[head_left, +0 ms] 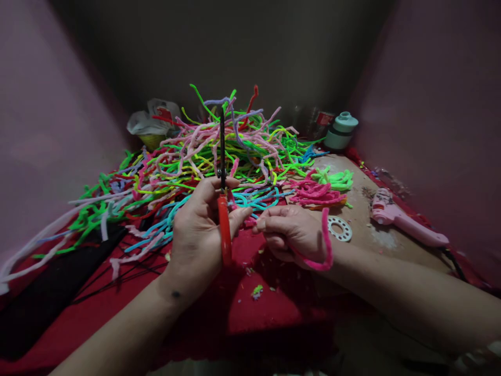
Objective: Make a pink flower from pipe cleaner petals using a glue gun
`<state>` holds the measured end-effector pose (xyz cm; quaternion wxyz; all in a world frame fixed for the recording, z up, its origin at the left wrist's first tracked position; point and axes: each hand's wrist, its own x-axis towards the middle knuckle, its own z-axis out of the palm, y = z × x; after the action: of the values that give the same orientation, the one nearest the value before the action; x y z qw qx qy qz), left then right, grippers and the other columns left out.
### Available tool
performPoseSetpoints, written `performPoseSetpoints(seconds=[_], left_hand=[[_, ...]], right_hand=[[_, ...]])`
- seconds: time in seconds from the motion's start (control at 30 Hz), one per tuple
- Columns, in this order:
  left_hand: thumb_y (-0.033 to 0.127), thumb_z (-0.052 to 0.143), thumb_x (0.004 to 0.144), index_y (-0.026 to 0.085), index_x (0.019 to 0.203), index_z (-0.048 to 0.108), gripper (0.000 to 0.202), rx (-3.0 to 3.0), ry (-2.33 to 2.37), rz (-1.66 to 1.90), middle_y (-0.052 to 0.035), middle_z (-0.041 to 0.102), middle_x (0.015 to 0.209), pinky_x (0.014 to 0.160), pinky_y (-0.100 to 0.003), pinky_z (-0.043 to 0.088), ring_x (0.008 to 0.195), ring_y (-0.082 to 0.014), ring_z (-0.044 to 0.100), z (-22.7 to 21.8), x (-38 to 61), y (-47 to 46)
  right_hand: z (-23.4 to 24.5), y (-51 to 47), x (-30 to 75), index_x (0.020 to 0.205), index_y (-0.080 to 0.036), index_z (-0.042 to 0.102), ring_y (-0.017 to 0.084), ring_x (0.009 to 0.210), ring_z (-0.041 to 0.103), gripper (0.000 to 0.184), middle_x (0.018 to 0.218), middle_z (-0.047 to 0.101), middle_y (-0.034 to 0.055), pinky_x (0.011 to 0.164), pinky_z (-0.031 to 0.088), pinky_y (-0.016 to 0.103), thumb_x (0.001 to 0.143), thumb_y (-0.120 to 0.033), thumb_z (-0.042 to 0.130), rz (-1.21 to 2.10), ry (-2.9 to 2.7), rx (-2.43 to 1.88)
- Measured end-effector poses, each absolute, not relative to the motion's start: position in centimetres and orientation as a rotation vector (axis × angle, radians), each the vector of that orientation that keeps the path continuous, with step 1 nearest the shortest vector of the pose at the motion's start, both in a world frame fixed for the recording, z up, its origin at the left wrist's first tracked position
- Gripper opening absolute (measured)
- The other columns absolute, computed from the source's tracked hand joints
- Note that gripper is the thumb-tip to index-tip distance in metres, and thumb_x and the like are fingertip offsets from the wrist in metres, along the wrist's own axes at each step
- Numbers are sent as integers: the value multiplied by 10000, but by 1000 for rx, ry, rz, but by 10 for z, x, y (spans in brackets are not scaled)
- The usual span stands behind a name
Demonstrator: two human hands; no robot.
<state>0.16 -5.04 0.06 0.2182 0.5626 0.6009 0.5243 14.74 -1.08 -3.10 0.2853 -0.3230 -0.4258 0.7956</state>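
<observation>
My left hand (198,227) is closed around red-handled scissors (225,230), with their dark blades pointing up and away. The thumb and fingers of that hand also seem to pinch a piece of pink pipe cleaner near the handles. Just to the right, my right hand (287,230) pinches a pink pipe cleaner (327,245). Its free length curls under the palm and rises beside the wrist. The fingertips of both hands are close together, above the red cloth (270,297). How the pink pieces join between the hands is hard to make out.
Behind my hands lies a large tangled heap of multicoloured pipe cleaners (235,141). Bundled pink pipe cleaners (317,190), a white ring with holes (340,228) and a pink glue gun (407,222) lie on a brown board (358,201). A teal bottle (341,130) stands at the back right.
</observation>
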Motion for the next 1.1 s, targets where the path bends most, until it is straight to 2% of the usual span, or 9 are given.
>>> performPoseSetpoints(seconds=[0.23, 0.37, 0.47, 0.57, 0.63, 0.7, 0.83, 0.97, 1.1], left_hand=[[250, 652, 690, 192, 972, 536, 311, 1421, 1586, 1425, 83, 450, 533, 367, -170, 332, 385, -60, 395, 3, 0, -47], [308, 600, 740, 173, 1064, 529, 358, 1588, 1654, 1298, 65, 503, 571, 428, -183, 394, 421, -77, 463, -1, -6, -45], [291, 579, 756, 178, 1171, 505, 437, 1968, 1811, 1182, 37, 559, 627, 540, -212, 453, 522, -112, 546, -9, -17, -44], [234, 499, 799, 184, 1268, 444, 475, 2381, 1782, 956, -40, 655, 865, 673, -250, 487, 716, -157, 625, -16, -24, -42], [216, 423, 833, 177, 1332, 373, 503, 2581, 1749, 823, -102, 628, 1088, 755, -293, 494, 896, -201, 628, -19, -24, -42], [218, 360, 858, 163, 1365, 328, 511, 2697, 1789, 696, -138, 592, 1167, 778, -337, 501, 979, -236, 609, -22, -23, -41], [204, 308, 871, 138, 1337, 377, 476, 2758, 1890, 482, -156, 625, 1071, 704, -348, 523, 914, -250, 628, -27, -21, -40], [173, 307, 865, 107, 1325, 388, 472, 2794, 1906, 391, -163, 618, 1042, 675, -336, 524, 899, -248, 620, -29, -21, -39], [148, 326, 850, 111, 1324, 382, 479, 2822, 1945, 355, -148, 609, 1009, 640, -336, 524, 865, -250, 614, -30, -20, -38]], right_hand=[[-29, -14, 150, 678, -149, 558, 26, 296, 297, 213, 410, 454, -80, 287, 211, 148, 676, -316, 690, 2080, -1158, -729], [-27, -11, 151, 669, -149, 574, 25, 295, 299, 186, 413, 468, -77, 284, 233, 153, 696, -303, 676, 2002, -1157, -734], [-28, -6, 152, 687, -149, 577, 31, 292, 320, 145, 424, 491, -71, 277, 235, 155, 716, -270, 651, 1939, -1150, -727], [-28, -1, 154, 703, -152, 569, 34, 286, 331, 135, 427, 494, -71, 284, 247, 160, 734, -268, 633, 1862, -1139, -727], [-27, 1, 156, 712, -157, 564, 36, 291, 344, 144, 443, 499, -69, 294, 264, 164, 746, -284, 621, 1828, -1130, -735], [-26, 3, 157, 721, -160, 565, 41, 291, 355, 148, 451, 504, -68, 293, 271, 170, 748, -295, 619, 1809, -1126, -741], [-25, 4, 157, 673, -168, 549, 53, 267, 348, 110, 421, 489, -71, 274, 266, 185, 743, -243, 588, 1776, -1135, -745], [-24, 4, 157, 567, -170, 496, 55, 271, 365, 190, 428, 501, -58, 270, 263, 187, 748, -208, 539, 1742, -1188, -739], [-24, 5, 158, 540, -162, 494, 50, 287, 382, 211, 452, 501, -53, 275, 270, 183, 748, -189, 516, 1736, -1235, -673]])
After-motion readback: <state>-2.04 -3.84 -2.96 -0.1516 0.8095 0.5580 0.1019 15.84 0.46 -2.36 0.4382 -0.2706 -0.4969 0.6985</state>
